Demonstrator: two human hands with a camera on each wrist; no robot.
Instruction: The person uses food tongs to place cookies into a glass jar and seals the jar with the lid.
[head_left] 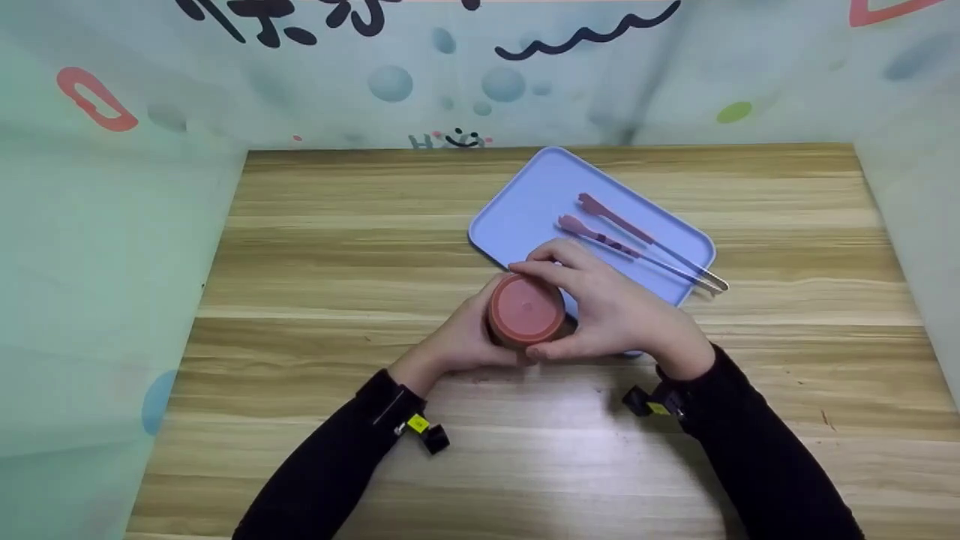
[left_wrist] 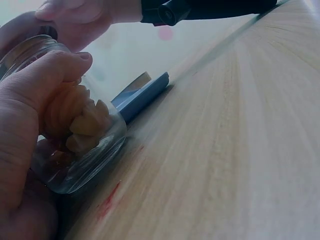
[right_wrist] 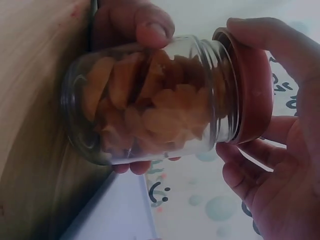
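Note:
A clear glass jar holds several flower-shaped, golden-brown biscuits. My left hand grips the jar around its body, the thumb lying along the glass in the left wrist view. On the jar's mouth sits a reddish-brown lid, and the right wrist view shows it slightly askew, with glass thread visible below its rim. The thumb and fingers of my right hand hold the lid by its edge. In the right wrist view the jar's base is close to the table.
Behind the hands lies a lilac tray, turned at an angle. Tongs with pink tips and metal arms rest on it, their bent end sticking out over the right rim. A printed cloth borders the wooden table.

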